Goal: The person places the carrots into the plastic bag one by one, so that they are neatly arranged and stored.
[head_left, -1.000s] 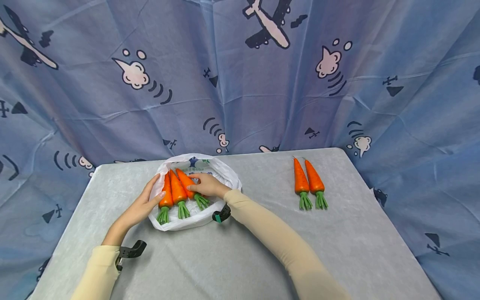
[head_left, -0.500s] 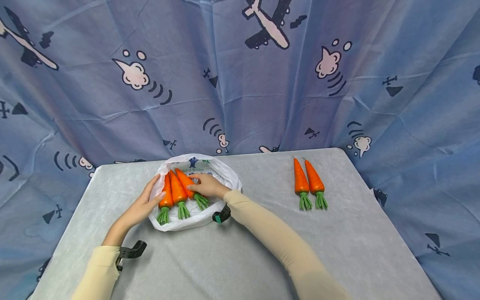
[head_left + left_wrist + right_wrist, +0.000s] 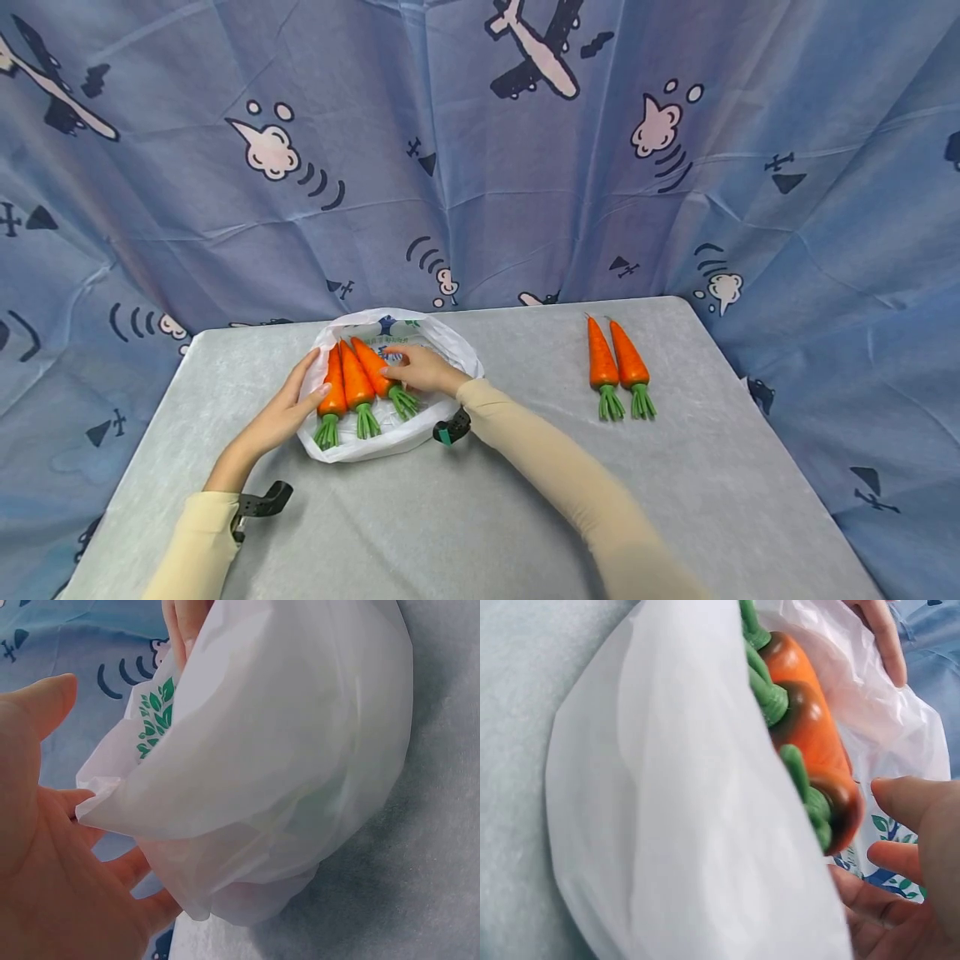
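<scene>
Carrots point(image 3: 356, 382) ×3 in white bag point(image 3: 397, 443) on bench point(image 3: 750, 508), left side, stems near. L grip point(image 3: 287, 410): fingers spread, touching bag's left edge. R grip point(image 3: 423, 369): part-open, no hold, just beside rightmost. 2 loose carrots point(image 3: 630, 362) at right.

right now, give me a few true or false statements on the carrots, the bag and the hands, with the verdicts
1. Three carrots lie in the white bag. True.
2. The two loose carrots lie to the left of the bag. False: they lie to its right, from the person's side.
3. The left hand is at the bag's left side. True.
4. The right hand is on the loose carrots. False: it is at the rightmost carrot in the bag.
5. All five green tops point away from the person. False: they point towards the person.
</scene>
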### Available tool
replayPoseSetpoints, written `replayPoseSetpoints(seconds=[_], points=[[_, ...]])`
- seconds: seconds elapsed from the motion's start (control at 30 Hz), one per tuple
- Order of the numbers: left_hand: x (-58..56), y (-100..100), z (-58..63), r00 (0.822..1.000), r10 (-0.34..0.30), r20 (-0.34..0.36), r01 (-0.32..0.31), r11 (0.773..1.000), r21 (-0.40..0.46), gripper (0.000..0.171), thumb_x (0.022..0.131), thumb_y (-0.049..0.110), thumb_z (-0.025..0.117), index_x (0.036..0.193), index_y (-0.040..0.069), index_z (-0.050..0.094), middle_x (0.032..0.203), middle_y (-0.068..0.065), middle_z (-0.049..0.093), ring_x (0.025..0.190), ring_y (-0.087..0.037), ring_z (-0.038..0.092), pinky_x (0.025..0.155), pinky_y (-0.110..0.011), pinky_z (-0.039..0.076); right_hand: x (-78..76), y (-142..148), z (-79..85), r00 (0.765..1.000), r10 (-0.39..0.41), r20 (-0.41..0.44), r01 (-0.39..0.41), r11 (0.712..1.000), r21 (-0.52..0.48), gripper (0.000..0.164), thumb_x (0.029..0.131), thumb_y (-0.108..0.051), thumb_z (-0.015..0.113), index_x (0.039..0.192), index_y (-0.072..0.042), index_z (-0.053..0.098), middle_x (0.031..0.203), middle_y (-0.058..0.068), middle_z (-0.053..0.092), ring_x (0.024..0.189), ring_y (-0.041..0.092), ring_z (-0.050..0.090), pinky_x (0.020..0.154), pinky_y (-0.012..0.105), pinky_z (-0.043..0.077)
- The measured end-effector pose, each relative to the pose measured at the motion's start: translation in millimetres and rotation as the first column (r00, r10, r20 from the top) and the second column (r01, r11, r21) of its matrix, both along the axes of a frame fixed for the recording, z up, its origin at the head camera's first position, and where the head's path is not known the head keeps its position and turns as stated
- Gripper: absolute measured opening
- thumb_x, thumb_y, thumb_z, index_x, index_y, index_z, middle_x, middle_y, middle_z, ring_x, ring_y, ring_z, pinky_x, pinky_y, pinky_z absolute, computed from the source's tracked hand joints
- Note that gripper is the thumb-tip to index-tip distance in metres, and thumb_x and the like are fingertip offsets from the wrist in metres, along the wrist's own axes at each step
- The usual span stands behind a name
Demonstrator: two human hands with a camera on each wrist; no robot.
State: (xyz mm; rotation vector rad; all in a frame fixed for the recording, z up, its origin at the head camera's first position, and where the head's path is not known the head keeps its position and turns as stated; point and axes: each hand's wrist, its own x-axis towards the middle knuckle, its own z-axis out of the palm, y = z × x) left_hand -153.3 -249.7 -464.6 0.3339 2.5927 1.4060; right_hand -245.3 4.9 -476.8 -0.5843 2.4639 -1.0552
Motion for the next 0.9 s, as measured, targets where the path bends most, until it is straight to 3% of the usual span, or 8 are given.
replayPoseSetpoints(seconds=[0.27,0.47,0.67,0.9], points=[[0.2,-0.7,0.3,1.0,-0.003,0.004,0.003,1.0,-0.001,0.077,0.103,0.027,0.051,0.161,0.016,0.003,0.166,-0.023,0.001,0.151,-0.05,0.002,0.116,-0.074,0.008,4.0,13.4,10.5,1.0,-0.002,0.016,0.003,0.999,-0.053,0.054,0.096,-0.028,0.062,0.146,-0.015,0.049,0.1,0.013,0.065,0.068,0.023,0.067,0.055,0.02,0.052],[0.8,-0.3,0.2,1.0,-0.002,0.002,0.002,1.0,0.0,0.076,0.103,0.027,0.052,0.161,0.016,0.003,0.166,-0.023,0.001,0.151,-0.05,0.002,0.116,-0.074,0.008,9.5,26.6,16.6,0.999,0.008,-0.041,-0.012,0.996,-0.084,0.051,0.097,-0.029,0.062,0.144,-0.014,0.052,0.101,0.012,0.065,0.078,0.031,0.071,0.058,0.02,0.051],[0.2,-0.2,0.0,1.0,-0.001,0.001,0.001,1.0,-0.001,0.076,0.103,0.027,0.051,0.161,0.016,0.002,0.166,-0.022,0.001,0.152,-0.05,0.002,0.116,-0.074,0.008,12.5,42.9,20.5,0.996,0.001,-0.09,-0.011,0.994,-0.108,0.051,0.097,-0.03,0.062,0.144,-0.012,0.052,0.096,0.01,0.065,0.077,0.028,0.07,0.057,0.021,0.049],[-0.1,0.3,0.2,1.0,-0.003,0.0,0.003,1.0,-0.002,0.076,0.103,0.027,0.051,0.161,0.016,0.003,0.166,-0.023,0.001,0.151,-0.05,0.002,0.116,-0.074,0.008,18.3,65.7,33.9,0.998,-0.018,-0.064,0.006,0.984,-0.176,0.049,0.097,-0.027,0.062,0.144,-0.014,0.052,0.097,0.012,0.067,0.083,0.039,0.068,0.062,0.022,0.053]])
